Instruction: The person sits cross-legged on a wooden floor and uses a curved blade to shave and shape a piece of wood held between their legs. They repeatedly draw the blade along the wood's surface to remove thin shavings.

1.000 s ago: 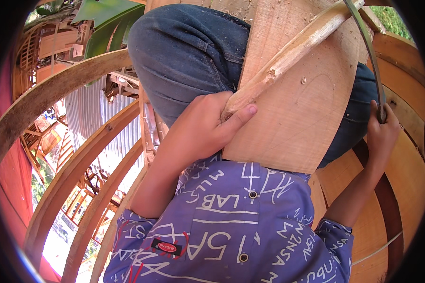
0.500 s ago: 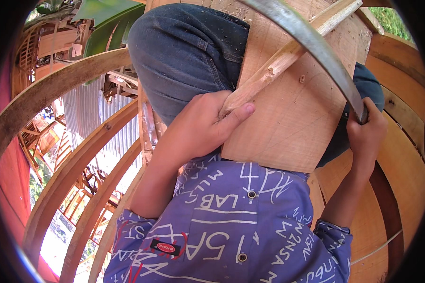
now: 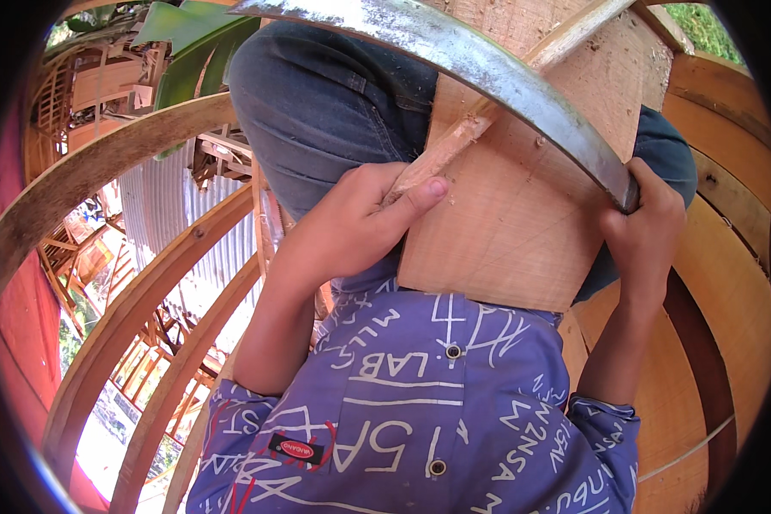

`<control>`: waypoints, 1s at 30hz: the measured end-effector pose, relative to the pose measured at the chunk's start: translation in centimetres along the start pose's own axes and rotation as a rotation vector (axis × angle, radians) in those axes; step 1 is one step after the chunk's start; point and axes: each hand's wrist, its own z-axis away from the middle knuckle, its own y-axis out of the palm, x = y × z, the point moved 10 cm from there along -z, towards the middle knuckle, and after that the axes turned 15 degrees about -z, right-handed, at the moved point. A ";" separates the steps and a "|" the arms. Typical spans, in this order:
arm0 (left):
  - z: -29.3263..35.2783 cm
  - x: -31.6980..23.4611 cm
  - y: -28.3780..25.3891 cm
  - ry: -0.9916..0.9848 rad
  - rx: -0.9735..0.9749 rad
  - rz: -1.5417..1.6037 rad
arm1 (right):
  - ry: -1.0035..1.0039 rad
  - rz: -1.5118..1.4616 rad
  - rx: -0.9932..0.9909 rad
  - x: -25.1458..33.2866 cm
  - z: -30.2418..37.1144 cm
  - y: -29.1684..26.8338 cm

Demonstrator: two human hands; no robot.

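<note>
My left hand (image 3: 355,218) is closed around the near end of a rough, peeled wooden stick (image 3: 441,154), thumb along its side. The stick slants away to the upper right, over a wide wooden plank (image 3: 505,231) that lies across my lap. At the right, my right hand (image 3: 647,210) is closed on the near end of a machete (image 3: 480,73); its handle is hidden in the fist. The long grey blade looks curved and crosses above the stick, its far end reaching over my left knee. Whether blade and stick touch, I cannot tell.
My bent knee in dark trousers (image 3: 317,111) lies left of the plank. Curved wooden ribs (image 3: 146,317) stand along the left, with corrugated metal sheeting (image 3: 167,193) beyond them. Curved planking (image 3: 728,283) rises at the right. Small wood chips lie on the plank.
The machete has swung left and its flat side now shows more. My right hand has shifted a little left and upward. My left hand and the stick have moved slightly left.
</note>
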 end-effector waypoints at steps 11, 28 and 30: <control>0.1 -0.9 -0.4 0.023 -0.032 0.071 | 0.121 0.010 -0.090 -3.8 -0.4 -2.0; 0.0 -0.4 -0.2 -0.028 0.005 0.102 | 0.129 0.012 -0.076 -2.1 -0.4 -1.3; 0.1 -0.3 -0.3 -0.055 0.012 0.105 | 0.103 -0.027 -0.061 -1.3 0.0 -0.7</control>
